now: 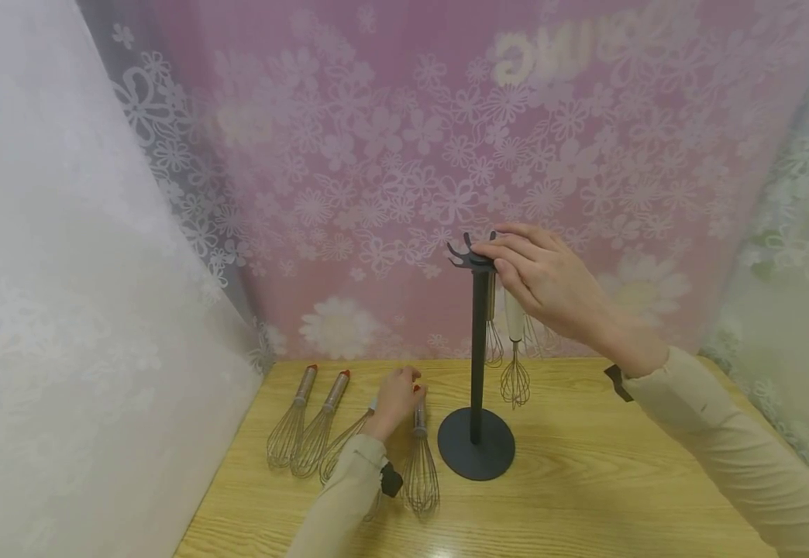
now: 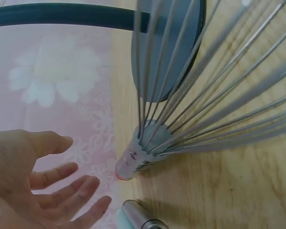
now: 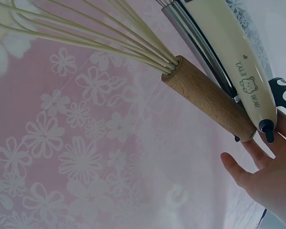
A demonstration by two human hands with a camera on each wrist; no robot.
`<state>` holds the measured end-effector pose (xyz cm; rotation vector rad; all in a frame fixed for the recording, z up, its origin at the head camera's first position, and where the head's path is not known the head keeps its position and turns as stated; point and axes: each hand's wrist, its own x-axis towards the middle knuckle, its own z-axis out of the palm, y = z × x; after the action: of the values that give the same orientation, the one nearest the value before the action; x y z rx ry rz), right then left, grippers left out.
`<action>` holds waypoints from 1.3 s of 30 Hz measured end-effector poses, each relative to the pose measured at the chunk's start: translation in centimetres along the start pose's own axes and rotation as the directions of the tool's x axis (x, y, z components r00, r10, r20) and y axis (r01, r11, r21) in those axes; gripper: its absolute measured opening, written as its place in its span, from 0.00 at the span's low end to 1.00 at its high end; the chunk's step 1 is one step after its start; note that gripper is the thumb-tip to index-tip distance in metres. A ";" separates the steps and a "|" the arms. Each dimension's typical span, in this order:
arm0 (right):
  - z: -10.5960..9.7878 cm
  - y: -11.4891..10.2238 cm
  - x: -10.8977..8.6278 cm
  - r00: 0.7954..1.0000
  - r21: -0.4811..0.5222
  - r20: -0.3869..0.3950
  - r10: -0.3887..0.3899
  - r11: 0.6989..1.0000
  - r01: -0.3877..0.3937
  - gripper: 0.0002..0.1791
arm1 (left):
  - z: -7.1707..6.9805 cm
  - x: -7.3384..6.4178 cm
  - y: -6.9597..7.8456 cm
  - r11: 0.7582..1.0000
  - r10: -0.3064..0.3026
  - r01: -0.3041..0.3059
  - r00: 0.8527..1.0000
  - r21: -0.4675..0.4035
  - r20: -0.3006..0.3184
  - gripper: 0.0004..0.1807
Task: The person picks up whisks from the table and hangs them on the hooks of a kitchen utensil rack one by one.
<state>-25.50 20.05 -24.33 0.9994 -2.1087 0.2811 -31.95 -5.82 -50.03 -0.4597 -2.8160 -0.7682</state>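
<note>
My left hand [image 1: 397, 399] hovers over the row of whisks, fingers spread and loosely bent. In the left wrist view nothing is in its grasp, and a steel whisk [image 2: 138, 157] with a red end lies apart from its fingertips. My right hand [image 1: 551, 287] rests its extended fingers on the hooked top of a black stand [image 1: 478, 356]. From the hooks hang a cream-handled whisk [image 3: 245, 76], a wooden-handled whisk [image 3: 205, 100] and a steel-handled one [image 3: 200, 47]. The right fingers touch near the upper ends of these handles.
Two red-tipped whisks [image 1: 286, 434] [image 1: 314, 446] lie at the left of the wooden table [image 1: 586, 480]. Another whisk [image 1: 342, 446] is partly hidden by the left arm. The stand's round base [image 1: 476, 457] sits mid-table. A flowered pink curtain [image 1: 376, 194] closes off the back.
</note>
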 end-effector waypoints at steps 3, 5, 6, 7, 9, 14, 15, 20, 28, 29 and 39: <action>0.1 0.2 0.0 1.000 0.010 -0.010 -0.028 1.000 0.028 0.23 | 0.2 -0.2 0.0 0.999 -0.034 0.034 0.999 -0.013 0.043 0.17; 0.1 0.3 0.1 0.998 0.028 -0.023 -0.052 0.998 0.053 0.25 | 0.2 -0.3 -0.1 0.998 -0.053 0.055 0.997 -0.019 0.063 0.18; 0.1 0.4 0.1 0.997 0.038 -0.030 -0.066 0.997 0.067 0.26 | 0.3 -0.3 -0.1 0.998 -0.058 0.060 0.996 -0.017 0.070 0.19; 0.1 0.5 0.2 0.996 0.049 -0.039 -0.082 0.995 0.084 0.27 | 0.3 -0.3 -0.1 0.998 -0.063 0.064 0.995 -0.010 0.074 0.19; 0.2 0.7 0.3 0.992 0.074 -0.055 -0.110 0.991 0.113 0.29 | 0.3 -0.4 -0.1 0.998 -0.068 0.068 0.995 0.005 0.078 0.18; 0.2 1.1 0.5 0.989 0.117 -0.068 -0.135 0.983 0.142 0.31 | 0.4 -0.5 -0.3 0.997 -0.073 0.073 0.992 0.004 0.102 0.12; 0.1 1.1 0.5 0.989 0.123 -0.065 -0.132 0.983 0.139 0.30 | 0.4 -0.5 -0.3 0.997 -0.074 0.074 0.991 0.003 0.107 0.10; 0.0 1.4 0.5 0.991 0.139 -0.048 -0.125 0.982 0.130 0.28 | 0.8 -0.4 -0.4 0.995 -0.099 0.097 0.986 0.025 0.132 0.10; -0.2 1.4 0.5 0.991 0.161 -0.041 -0.130 0.978 0.135 0.29 | 1.2 -0.4 -0.6 0.989 -0.136 0.125 0.976 0.077 0.168 0.18; -0.2 1.3 0.5 0.991 0.162 -0.040 -0.126 0.978 0.130 0.29 | 1.2 -0.4 -0.6 0.989 -0.140 0.130 0.975 0.068 0.173 0.17; -0.1 0.6 0.4 0.995 0.157 -0.060 -0.079 0.984 0.087 0.25 | 1.7 -0.3 -1.4 0.993 -0.121 0.117 0.969 0.028 0.216 0.18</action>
<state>-26.09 20.29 -23.92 1.1573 -2.0152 0.4354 -32.35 -6.19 -52.17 -0.3970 -3.0753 -0.7606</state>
